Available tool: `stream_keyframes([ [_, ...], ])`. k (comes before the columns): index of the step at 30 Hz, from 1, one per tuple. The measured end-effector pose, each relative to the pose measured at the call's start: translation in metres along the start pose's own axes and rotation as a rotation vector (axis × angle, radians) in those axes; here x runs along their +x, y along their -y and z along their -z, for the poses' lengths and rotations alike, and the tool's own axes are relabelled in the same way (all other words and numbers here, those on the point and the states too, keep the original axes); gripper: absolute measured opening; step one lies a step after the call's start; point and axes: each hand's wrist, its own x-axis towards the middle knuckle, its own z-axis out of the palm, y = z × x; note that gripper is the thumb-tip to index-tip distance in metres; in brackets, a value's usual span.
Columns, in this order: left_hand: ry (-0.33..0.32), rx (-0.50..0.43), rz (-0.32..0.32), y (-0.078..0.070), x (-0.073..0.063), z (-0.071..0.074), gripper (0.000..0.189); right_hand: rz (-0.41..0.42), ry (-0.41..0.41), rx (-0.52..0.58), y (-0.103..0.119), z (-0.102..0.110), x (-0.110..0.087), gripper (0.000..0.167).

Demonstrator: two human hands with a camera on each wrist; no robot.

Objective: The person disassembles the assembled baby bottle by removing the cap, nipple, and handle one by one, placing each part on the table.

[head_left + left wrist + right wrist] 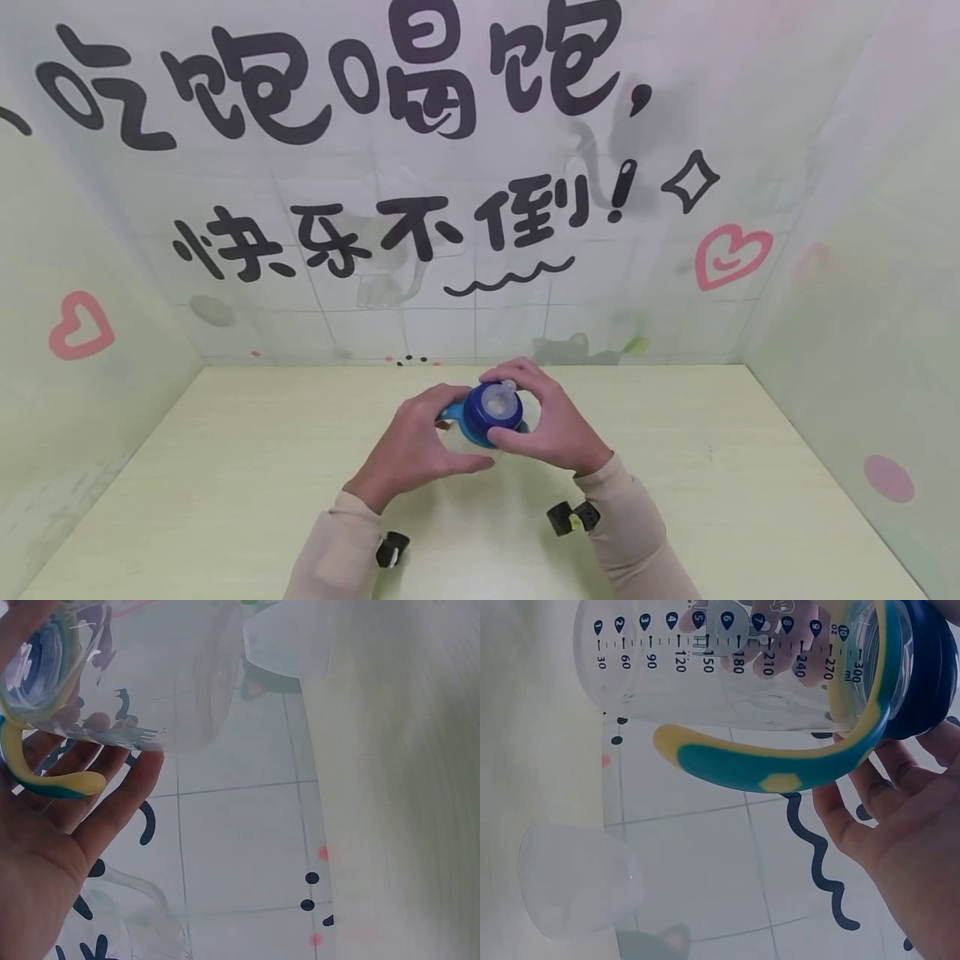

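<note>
Fingers, left hand [412,442] and right hand [558,429]: clasped round baby bottle [712,697], held above tabletop [675,483] toward back edge; translucent cap [577,881] set nearby.

Seeing 1 left hand [416,442], 1 right hand [557,423], 2 beige sleeves [337,546], 1 clear bottle [705,701], 1 teat [498,403], 1 blue collar [477,414], 1 translucent cap [577,881].

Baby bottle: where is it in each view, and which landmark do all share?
Head: bottle, below centre, between left hand and right hand.
Left wrist: bottle upper left, cut by the edges.
Right wrist: bottle at top, running to the right edge.
Shared landmark: black dots low on the wall.
</note>
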Motion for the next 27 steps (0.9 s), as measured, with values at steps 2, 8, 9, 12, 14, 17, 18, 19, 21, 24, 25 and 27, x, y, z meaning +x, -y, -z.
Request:
stream_keyframes([
  [2, 0.006, -0.001, 0.002, 0.000, 0.000, 0.000, 0.072, 0.008, 0.013, 0.011, 0.000, 0.001, 0.000, 0.049],
  [8, 0.009, -0.001, 0.001, 0.000, 0.000, 0.000, 0.071, 0.034, 0.038, 0.026, 0.000, 0.002, 0.000, 0.049],
  [9, 0.009, -0.003, -0.001, 0.000, 0.000, 0.000, 0.071, 0.034, 0.040, 0.028, 0.000, 0.002, -0.001, 0.049],
  [12, 0.008, -0.008, -0.008, 0.000, 0.000, 0.000, 0.071, 0.033, 0.042, 0.028, 0.001, 0.001, -0.001, 0.049],
  [14, 0.006, -0.006, -0.010, 0.000, 0.000, 0.001, 0.071, 0.032, 0.038, 0.020, 0.001, 0.001, -0.001, 0.050],
  [17, -0.006, 0.007, -0.012, -0.001, 0.000, 0.001, 0.072, 0.026, 0.015, -0.008, 0.003, 0.000, -0.001, 0.053],
  [18, -0.014, 0.014, -0.010, -0.001, 0.000, 0.001, 0.072, 0.021, -0.001, -0.023, 0.004, -0.001, -0.001, 0.054],
  [19, -0.023, 0.025, -0.009, -0.002, 0.000, 0.001, 0.073, 0.021, -0.019, -0.046, 0.005, -0.001, 0.000, 0.055],
  [21, -0.044, 0.053, 0.000, -0.002, 0.000, 0.001, 0.074, 0.006, -0.070, -0.099, 0.006, -0.004, 0.000, 0.056],
  [24, -0.069, 0.104, 0.027, -0.004, 0.000, 0.001, 0.074, -0.038, -0.167, -0.214, 0.008, -0.009, 0.001, 0.055],
  [25, -0.075, 0.125, 0.036, -0.004, 0.000, 0.001, 0.075, -0.059, -0.199, -0.260, 0.009, -0.011, 0.002, 0.054],
  [27, -0.086, 0.164, 0.048, -0.004, 0.000, 0.001, 0.076, -0.104, -0.257, -0.341, 0.011, -0.015, 0.003, 0.051],
])
